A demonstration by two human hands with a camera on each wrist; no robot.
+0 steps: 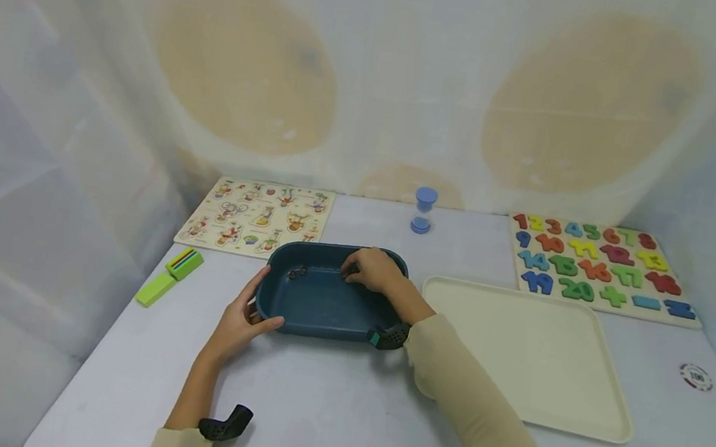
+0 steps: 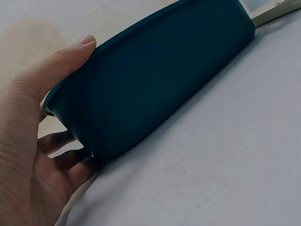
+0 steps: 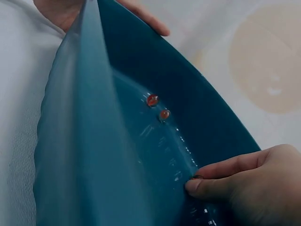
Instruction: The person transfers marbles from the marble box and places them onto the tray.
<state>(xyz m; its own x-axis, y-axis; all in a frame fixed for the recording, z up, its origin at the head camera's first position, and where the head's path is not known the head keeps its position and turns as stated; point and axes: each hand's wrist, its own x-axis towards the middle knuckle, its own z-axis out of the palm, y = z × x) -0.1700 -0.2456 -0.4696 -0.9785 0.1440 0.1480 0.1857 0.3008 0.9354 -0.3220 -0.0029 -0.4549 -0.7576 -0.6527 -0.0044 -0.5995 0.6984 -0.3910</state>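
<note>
A dark teal oval basin (image 1: 317, 317) stands on the white table. My left hand (image 1: 237, 325) holds its left end, the thumb on the front rim and the fingers round the end wall, as the left wrist view (image 2: 51, 127) confirms for the hand. Inside the basin, shiny reddish marbles (image 3: 152, 100) lie along the far side of the floor. My right hand (image 1: 373, 270) reaches into the basin's right half. In the right wrist view its thumb and forefinger pinch a small dark reddish marble (image 3: 197, 177), mostly hidden by the fingertips.
A cream tray (image 1: 531, 362) lies right of the basin. Behind are a picture puzzle board (image 1: 199, 232), a blue sand timer (image 1: 424, 210) and a number puzzle board (image 1: 599, 270). A green case (image 1: 156, 289) lies left; a round chip (image 1: 697, 377) lies far right.
</note>
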